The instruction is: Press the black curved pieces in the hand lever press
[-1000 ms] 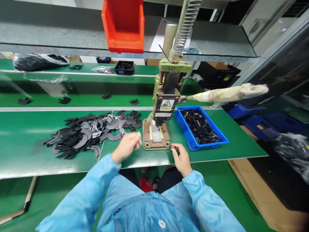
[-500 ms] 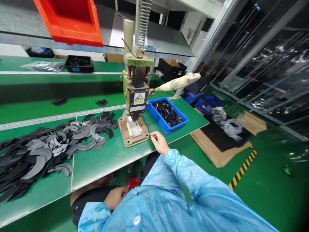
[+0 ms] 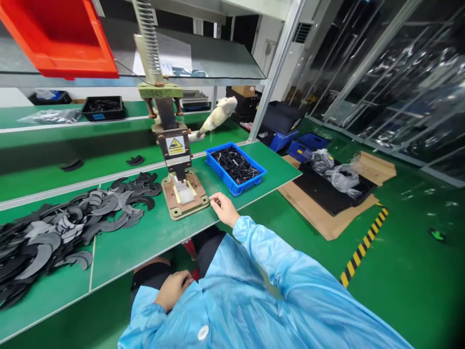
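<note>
Here the right hand (image 3: 224, 208) rests on the front edge of the green bench (image 3: 145, 237), its fingertips pinched narrowly together just beside the base plate (image 3: 186, 196) of a hand press (image 3: 173, 140). Whether anything small sits between those fingertips cannot be told. From the right hand, the press stands at about ten o'clock, upright, with a yellow warning label on its head, a spring (image 3: 148, 41) rising above it and a cloth-wrapped lever (image 3: 217, 115) sticking out toward one o'clock. A pale block (image 3: 184, 195) lies on the base plate under the ram.

The left hand (image 3: 175, 289) lies low at about seven o'clock from the press, below the bench edge, loosely curled against the blue coat (image 3: 254, 300) and holding nothing that can be seen.

At two o'clock from the press base, near it, sits a blue tray (image 3: 254, 178) filled with small black parts. At nine o'clock a wide heap of black crescent pieces (image 3: 72, 223) spreads over the bench. An orange bin (image 3: 58, 39) sits on the shelf above, at eleven o'clock, and a black tray (image 3: 103, 107) stands on the rear ledge.
</note>
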### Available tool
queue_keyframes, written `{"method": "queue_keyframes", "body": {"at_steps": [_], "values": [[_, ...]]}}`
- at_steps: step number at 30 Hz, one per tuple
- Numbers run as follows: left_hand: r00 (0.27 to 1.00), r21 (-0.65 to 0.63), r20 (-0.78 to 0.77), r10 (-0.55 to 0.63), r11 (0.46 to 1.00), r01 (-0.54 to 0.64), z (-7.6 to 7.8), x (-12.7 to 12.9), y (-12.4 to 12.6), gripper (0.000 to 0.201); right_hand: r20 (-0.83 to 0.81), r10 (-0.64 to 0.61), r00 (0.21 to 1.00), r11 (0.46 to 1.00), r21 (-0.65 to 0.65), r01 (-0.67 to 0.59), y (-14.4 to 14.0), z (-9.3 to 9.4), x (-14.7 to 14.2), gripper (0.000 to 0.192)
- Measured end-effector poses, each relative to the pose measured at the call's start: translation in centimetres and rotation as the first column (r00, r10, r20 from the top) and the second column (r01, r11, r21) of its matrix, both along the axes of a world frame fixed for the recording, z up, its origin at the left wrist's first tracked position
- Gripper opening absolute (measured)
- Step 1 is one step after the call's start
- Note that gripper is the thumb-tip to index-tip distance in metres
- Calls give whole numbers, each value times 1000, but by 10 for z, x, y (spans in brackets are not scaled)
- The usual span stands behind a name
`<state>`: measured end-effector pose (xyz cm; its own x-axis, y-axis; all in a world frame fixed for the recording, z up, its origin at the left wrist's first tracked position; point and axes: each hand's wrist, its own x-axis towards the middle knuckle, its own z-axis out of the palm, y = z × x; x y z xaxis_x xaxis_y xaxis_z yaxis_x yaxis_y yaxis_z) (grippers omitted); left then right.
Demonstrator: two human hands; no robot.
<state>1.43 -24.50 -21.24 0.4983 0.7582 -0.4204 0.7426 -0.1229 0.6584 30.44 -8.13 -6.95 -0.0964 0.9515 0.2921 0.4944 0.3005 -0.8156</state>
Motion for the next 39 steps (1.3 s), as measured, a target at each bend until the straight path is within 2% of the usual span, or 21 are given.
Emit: {"method": "queue_keyframes", "body": {"at_steps": [3,6,8,10,12,14,16,17,18,19,23,27,30,34,39], "values": [[1000,42,-3,24,999,-24,10,8,5,28,-22,81,997,996,32,-80,-6,12,8,33],[994,51,56,96,994,-99,29,17,6,32,7,157,988,984,78,-157,0,42,43,27],[982,78,78,169,981,-175,50,21,5,36,44,139,989,982,119,-143,22,67,82,28],[967,188,92,236,950,-250,75,24,3,35,97,89,991,983,150,-103,58,89,125,30],[948,387,127,291,866,-317,101,22,4,27,171,53,984,985,154,-80,103,102,160,32],[925,604,168,340,706,-370,126,18,12,19,258,54,965,987,133,-91,148,105,183,39],[902,750,185,389,537,-385,145,12,27,15,342,80,936,988,100,-121,185,100,190,46],[894,790,177,411,483,-378,152,8,37,16,379,95,920,987,85,-136,201,96,190,50],[888,808,161,430,459,-369,157,5,46,17,414,107,904,986,73,-150,213,91,187,52],[882,808,140,450,463,-364,161,2,55,19,446,114,888,985,64,-158,224,86,184,55],[859,730,52,509,568,-380,156,-3,78,29,552,103,827,989,34,-146,251,70,170,56],[862,726,24,506,584,-363,144,-4,78,33,636,106,764,991,-4,-135,256,65,166,51],[870,734,25,493,581,-351,141,-4,77,34,678,117,726,988,-9,-152,241,70,165,47],[882,740,30,470,583,-336,141,-6,79,33,698,112,707,986,7,-164,207,80,160,38],[896,757,24,442,577,-305,137,-9,81,35,686,39,726,997,24,-76,173,93,154,33]]}}
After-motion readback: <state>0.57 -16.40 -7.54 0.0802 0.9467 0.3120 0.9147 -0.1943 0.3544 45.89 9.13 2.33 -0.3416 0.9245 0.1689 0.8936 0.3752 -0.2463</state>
